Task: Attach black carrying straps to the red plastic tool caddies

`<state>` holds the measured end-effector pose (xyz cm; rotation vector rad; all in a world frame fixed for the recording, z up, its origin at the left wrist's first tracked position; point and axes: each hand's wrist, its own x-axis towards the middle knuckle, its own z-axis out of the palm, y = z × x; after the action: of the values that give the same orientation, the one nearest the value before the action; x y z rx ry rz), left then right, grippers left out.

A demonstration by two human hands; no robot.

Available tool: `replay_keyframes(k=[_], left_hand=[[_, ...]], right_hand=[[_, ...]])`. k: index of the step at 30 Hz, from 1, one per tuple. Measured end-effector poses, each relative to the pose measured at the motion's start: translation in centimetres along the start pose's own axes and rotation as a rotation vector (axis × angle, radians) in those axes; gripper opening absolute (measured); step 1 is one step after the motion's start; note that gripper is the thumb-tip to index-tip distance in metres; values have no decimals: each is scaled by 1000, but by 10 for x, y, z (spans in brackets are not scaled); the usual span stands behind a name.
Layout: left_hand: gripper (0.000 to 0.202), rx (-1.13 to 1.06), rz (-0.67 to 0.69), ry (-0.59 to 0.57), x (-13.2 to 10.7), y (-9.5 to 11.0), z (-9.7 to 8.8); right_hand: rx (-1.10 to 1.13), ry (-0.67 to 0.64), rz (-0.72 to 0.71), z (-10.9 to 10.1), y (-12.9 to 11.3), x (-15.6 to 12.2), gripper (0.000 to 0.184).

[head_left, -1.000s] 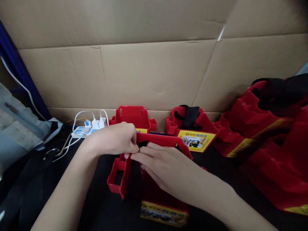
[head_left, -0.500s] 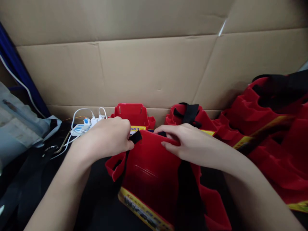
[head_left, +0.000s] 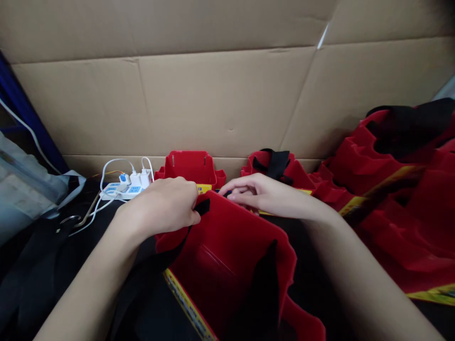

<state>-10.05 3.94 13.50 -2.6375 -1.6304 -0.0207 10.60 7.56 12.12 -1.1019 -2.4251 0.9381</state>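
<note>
A red plastic box [head_left: 227, 232] with a yellow printed label along its lower edge stands tilted in front of me. Black webbing strap [head_left: 203, 207] passes by a slot at its upper left corner. My left hand [head_left: 170, 206] is closed in a pinch on this strap, close against the box's rim. Behind the upper rim, my right hand [head_left: 254, 192] has its fingers curled, with a dark bit showing between them; the rim partly hides the fingertips. A second black strap [head_left: 265, 284] hangs inside the box on the right.
Another red box [head_left: 190, 166] stands at the cardboard wall [head_left: 220, 104], and one with a black strap [head_left: 275, 163] is right of it. Several red boxes [head_left: 398, 227] are piled at right. A white power strip [head_left: 135, 190] with plugs and cables lies left, beside black straps [head_left: 31, 270].
The box has turned and tipped, so its label shows more edge-on. My right hand has moved from the rim's front to behind it, fingers curling. My left hand keeps its pinch.
</note>
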Motion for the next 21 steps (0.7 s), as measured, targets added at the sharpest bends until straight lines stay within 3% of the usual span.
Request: replay_keyframes(k=[3, 10, 12, 15, 18, 21], left_hand=[[15, 18, 7, -8, 1, 3, 1], [19, -3, 31, -53, 3, 2, 2], [17, -46, 40, 46, 6, -3, 2], [17, -178, 154, 237, 17, -12, 3], [19, -335, 331, 174, 29, -19, 5], [21, -401, 391, 146, 36, -20, 7]], right_hand=[[10, -26, -68, 7, 8, 11, 29], [-96, 73, -164, 23, 5, 19, 17], [-70, 44, -178, 24, 4, 18, 17], [-42, 36, -191, 25, 5, 17, 16], [-109, 53, -162, 23, 7, 16, 17], [-224, 84, -114, 19, 7, 13, 16]])
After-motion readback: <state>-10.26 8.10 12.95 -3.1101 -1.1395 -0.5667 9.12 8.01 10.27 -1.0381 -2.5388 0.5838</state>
